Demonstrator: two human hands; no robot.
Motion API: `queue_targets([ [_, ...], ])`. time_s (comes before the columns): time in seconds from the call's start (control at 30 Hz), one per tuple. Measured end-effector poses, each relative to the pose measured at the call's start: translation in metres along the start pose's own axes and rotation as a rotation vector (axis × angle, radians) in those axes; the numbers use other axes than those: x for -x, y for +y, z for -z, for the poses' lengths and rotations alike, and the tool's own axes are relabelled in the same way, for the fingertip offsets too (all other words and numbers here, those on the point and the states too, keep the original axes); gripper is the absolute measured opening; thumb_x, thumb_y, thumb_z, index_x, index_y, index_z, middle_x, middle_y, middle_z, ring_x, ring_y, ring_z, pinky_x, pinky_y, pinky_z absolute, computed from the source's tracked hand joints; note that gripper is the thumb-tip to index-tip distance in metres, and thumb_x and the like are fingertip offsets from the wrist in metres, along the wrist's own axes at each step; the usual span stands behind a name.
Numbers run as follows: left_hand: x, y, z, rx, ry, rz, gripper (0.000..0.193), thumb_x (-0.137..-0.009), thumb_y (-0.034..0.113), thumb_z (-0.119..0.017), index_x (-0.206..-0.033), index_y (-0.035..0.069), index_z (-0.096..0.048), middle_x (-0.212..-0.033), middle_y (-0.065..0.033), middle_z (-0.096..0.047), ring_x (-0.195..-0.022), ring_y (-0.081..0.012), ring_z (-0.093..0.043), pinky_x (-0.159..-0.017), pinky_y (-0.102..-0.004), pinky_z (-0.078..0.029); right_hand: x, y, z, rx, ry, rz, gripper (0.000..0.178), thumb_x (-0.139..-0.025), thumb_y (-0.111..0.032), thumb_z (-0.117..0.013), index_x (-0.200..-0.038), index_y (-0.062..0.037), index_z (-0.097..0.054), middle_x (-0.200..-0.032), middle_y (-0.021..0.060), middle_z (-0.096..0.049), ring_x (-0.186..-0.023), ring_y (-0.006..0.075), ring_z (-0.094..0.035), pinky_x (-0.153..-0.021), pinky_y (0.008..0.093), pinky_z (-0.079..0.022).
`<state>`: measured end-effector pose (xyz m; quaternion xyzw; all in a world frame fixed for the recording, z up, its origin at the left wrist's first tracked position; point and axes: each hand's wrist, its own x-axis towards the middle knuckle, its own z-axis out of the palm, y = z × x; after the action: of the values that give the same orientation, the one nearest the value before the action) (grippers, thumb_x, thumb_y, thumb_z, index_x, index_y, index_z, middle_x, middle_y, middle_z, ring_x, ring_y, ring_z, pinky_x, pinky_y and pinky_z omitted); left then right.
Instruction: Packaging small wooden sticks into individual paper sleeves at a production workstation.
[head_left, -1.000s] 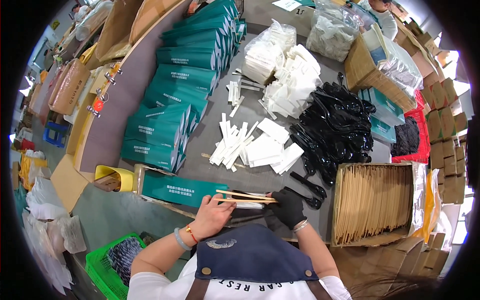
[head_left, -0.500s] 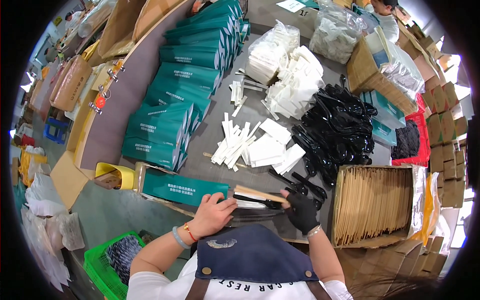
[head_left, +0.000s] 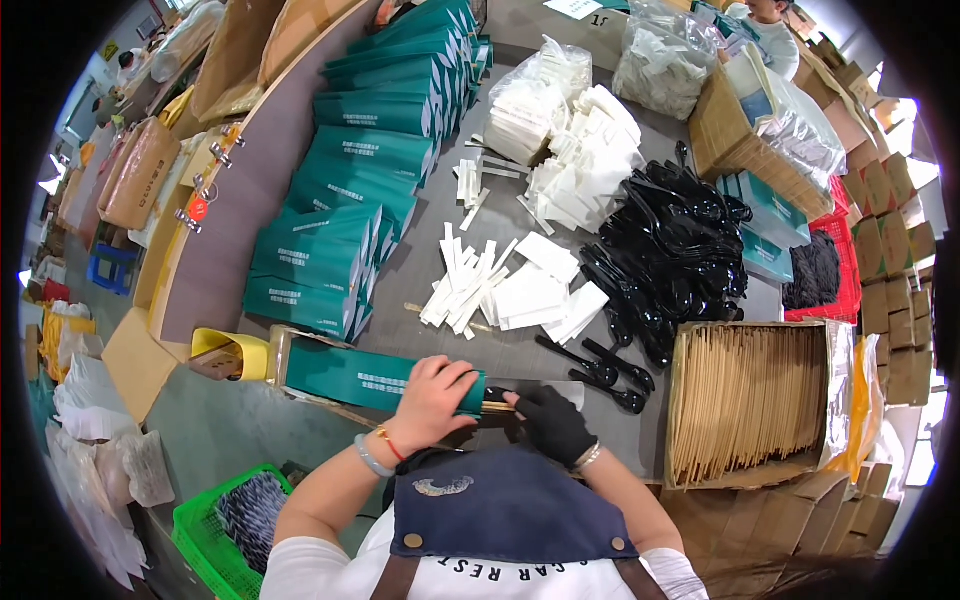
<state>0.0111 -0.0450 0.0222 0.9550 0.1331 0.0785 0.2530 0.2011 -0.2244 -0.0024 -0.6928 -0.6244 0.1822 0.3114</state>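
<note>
My bare left hand wraps over the right end of a long green paper sleeve at the table's front edge. Pale wooden chopsticks stick a little way out of that end, with a bit of black above them. My right hand, in a black glove with bare fingertips, is closed at the chopsticks' outer ends; its palm side is hidden. Beyond it lie a few loose black spoons, apart from the large heap of black spoons. White paper packets lie further left.
Stacks of green sleeves line the left partition. An open carton of chopsticks stands at right. Behind are a heap of white packets and a carton. A yellow holder sits at the left front, a green basket below.
The chopsticks, earlier held slanted outside the sleeve, are now mostly inside it. My right hand has moved left to its opening, and my left hand has shifted onto the sleeve's end.
</note>
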Motion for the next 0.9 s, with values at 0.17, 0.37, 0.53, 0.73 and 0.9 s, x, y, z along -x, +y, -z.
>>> queue_targets([
  [0.17,-0.006,0.006,0.002,-0.084,-0.025,-0.026,0.075,-0.056,0.025,-0.086,-0.124,0.009,-0.058,-0.123,-0.0081,-0.053,-0.112,-0.0309,-0.048,-0.099,-0.0443,-0.038,0.025,0.02,0.006,-0.181,-0.007,-0.401,0.014,-0.08,-0.013,-0.068,-0.094,-0.0112,-0.069,-0.093,0.0097,-0.066,-0.088,0.0292,-0.064,-0.074,0.0392,-0.053],
  [0.37,-0.024,0.011,-0.01,-0.081,0.031,-0.084,0.071,-0.061,0.022,-0.083,-0.127,0.011,-0.056,-0.119,-0.0081,-0.053,-0.109,-0.0307,-0.049,-0.093,-0.0436,-0.041,-0.013,-0.023,-0.029,-0.375,0.067,-0.409,0.031,-0.075,-0.023,-0.074,-0.101,-0.0084,-0.065,-0.102,0.0117,-0.064,-0.097,0.0313,-0.061,-0.081,0.0407,-0.05],
  [0.53,-0.033,0.012,-0.003,-0.216,-0.199,-0.22,0.052,-0.062,0.015,-0.075,-0.112,0.023,-0.061,-0.105,-0.0102,-0.052,-0.097,-0.0304,-0.049,-0.081,-0.0413,-0.04,-0.018,-0.017,0.011,0.305,0.054,-0.13,0.057,-0.065,-0.048,-0.078,-0.108,-0.0122,-0.064,-0.107,0.0083,-0.061,-0.106,0.0264,-0.055,-0.089,0.0456,-0.039],
  [0.73,-0.052,0.008,0.063,-0.252,-0.272,-0.25,0.026,-0.065,0.01,-0.064,-0.09,0.016,-0.061,-0.098,-0.0111,-0.052,-0.092,-0.0319,-0.053,-0.074,-0.0436,-0.043,-0.015,-0.021,0.045,0.164,0.052,-0.239,0.061,-0.058,-0.039,-0.084,-0.107,-0.0109,-0.063,-0.107,0.0099,-0.06,-0.099,0.0305,-0.058,-0.083,0.0437,-0.044],
  [0.9,-0.05,-0.07,0.123,-0.649,0.228,-0.011,0.023,-0.068,0.009,-0.066,-0.09,0.008,-0.062,-0.121,-0.0173,-0.053,-0.116,-0.039,-0.046,-0.091,-0.0504,-0.042,0.002,-0.012,0.066,0.282,0.176,-0.316,0.061,-0.057,-0.034,-0.087,-0.107,-0.0099,-0.061,-0.103,0.0116,-0.059,-0.097,0.0338,-0.058,-0.079,0.0423,-0.048],
])
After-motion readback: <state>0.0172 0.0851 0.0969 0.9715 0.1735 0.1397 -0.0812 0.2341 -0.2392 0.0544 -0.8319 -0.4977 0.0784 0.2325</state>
